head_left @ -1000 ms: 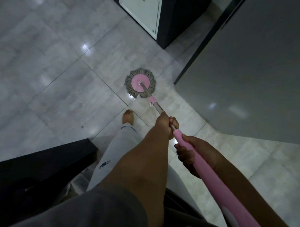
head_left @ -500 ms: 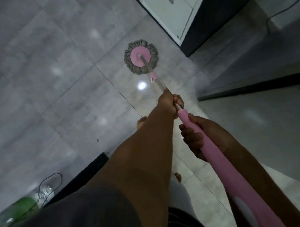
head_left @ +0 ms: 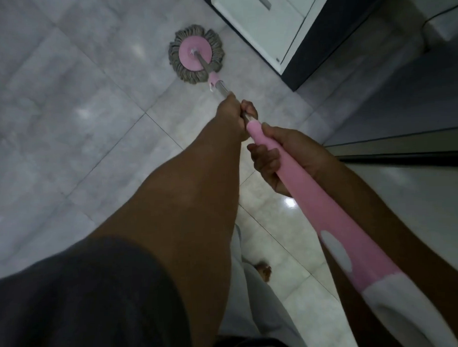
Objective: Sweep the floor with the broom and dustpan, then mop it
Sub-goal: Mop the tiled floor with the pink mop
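Observation:
A round mop head (head_left: 195, 53), pink disc ringed with grey strands, lies flat on the grey tiled floor (head_left: 64, 106) ahead of me. Its handle (head_left: 309, 186) runs back toward me, metal near the head and pink in my grip. My left hand (head_left: 233, 116) is wrapped around the metal part of the handle, further down. My right hand (head_left: 282, 158) grips the pink section just behind it. No broom or dustpan is in view.
A white cabinet with a dark side panel (head_left: 282, 34) stands right of the mop head, close to it. A dark-edged glossy panel (head_left: 403, 151) lies at the right. My bare foot (head_left: 263, 272) shows below my arms.
The mop head has been pushed forward, away from my feet and toward the white cabinet. The view has shifted; the dark furniture and green bottle at the lower left are out of frame.

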`<action>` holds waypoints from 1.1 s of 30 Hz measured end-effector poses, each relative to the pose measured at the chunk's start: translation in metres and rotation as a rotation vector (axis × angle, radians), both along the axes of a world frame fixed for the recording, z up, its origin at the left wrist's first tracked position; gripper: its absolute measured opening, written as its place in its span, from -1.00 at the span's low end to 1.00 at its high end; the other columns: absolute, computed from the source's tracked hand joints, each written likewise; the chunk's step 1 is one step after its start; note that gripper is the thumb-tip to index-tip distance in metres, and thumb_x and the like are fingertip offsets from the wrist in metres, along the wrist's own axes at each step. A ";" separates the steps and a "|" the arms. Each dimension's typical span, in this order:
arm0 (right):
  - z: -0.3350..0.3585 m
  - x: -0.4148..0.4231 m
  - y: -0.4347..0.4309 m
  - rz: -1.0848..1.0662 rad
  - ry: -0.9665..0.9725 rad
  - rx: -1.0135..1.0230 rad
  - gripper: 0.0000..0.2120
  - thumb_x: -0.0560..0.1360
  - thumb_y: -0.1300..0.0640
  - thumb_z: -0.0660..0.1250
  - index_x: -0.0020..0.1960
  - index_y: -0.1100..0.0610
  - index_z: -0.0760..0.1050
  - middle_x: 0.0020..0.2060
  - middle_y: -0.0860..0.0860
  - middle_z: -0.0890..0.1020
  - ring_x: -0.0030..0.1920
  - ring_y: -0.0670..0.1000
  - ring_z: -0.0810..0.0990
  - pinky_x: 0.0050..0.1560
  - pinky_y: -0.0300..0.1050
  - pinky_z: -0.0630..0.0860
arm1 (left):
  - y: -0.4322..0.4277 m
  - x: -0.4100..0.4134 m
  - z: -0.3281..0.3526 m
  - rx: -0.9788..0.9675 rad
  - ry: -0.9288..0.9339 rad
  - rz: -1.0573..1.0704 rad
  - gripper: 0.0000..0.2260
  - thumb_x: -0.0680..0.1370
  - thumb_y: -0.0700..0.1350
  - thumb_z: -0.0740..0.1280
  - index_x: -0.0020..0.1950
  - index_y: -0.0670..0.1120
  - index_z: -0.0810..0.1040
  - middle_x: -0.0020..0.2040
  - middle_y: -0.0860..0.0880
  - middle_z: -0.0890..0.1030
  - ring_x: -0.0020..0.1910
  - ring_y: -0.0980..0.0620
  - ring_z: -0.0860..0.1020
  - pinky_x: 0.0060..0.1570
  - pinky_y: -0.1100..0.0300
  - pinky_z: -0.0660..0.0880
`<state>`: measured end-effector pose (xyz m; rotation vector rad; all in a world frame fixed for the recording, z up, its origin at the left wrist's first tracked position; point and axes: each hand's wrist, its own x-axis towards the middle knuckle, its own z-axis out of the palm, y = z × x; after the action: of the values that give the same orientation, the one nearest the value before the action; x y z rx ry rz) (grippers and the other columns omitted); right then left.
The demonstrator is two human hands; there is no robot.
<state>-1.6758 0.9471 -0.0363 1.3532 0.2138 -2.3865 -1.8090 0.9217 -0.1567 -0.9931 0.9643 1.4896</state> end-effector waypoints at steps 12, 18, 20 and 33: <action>0.036 0.232 -0.068 -0.196 -0.050 -0.049 -0.66 0.55 -0.07 0.29 -0.11 0.24 0.47 -0.43 -0.02 0.41 -0.58 -0.12 0.40 -0.61 -0.30 0.40 | -0.056 0.226 0.039 -0.025 -0.070 -0.220 -0.59 0.67 0.16 0.13 -0.24 -0.09 0.27 -0.59 0.03 0.25 -0.72 0.13 0.22 -0.67 0.43 0.19; 0.067 0.352 -0.112 -0.371 -0.098 -0.098 -0.67 0.51 -0.07 0.32 -0.10 0.22 0.46 -0.44 -0.03 0.42 -0.58 -0.13 0.40 -0.61 -0.29 0.40 | -0.082 0.350 0.066 -0.011 -0.120 -0.467 -0.57 0.67 0.18 0.12 -0.28 -0.08 0.27 -0.62 0.04 0.26 -0.73 0.12 0.23 -0.65 0.45 0.21; 0.074 0.373 -0.119 -0.416 -0.130 -0.089 -0.66 0.52 -0.07 0.31 -0.11 0.23 0.46 -0.45 -0.03 0.43 -0.59 -0.13 0.40 -0.62 -0.29 0.39 | -0.082 0.374 0.070 -0.011 -0.132 -0.524 -0.56 0.66 0.18 0.14 -0.28 -0.08 0.26 -0.62 0.04 0.26 -0.73 0.13 0.24 -0.65 0.45 0.20; 0.065 0.206 -0.063 -0.237 -0.187 0.055 -0.66 0.58 -0.07 0.24 -0.14 0.22 0.44 -0.46 -0.02 0.41 -0.61 -0.12 0.36 -0.64 -0.30 0.36 | -0.028 0.218 0.050 0.045 -0.077 -0.399 -0.54 0.67 0.17 0.11 -0.31 -0.09 0.27 -0.63 0.03 0.27 -0.73 0.13 0.24 -0.67 0.44 0.20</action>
<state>-1.4701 0.8839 0.0287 1.7005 0.0710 -2.4356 -1.5908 0.8941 -0.1070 -0.7656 1.0012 1.1268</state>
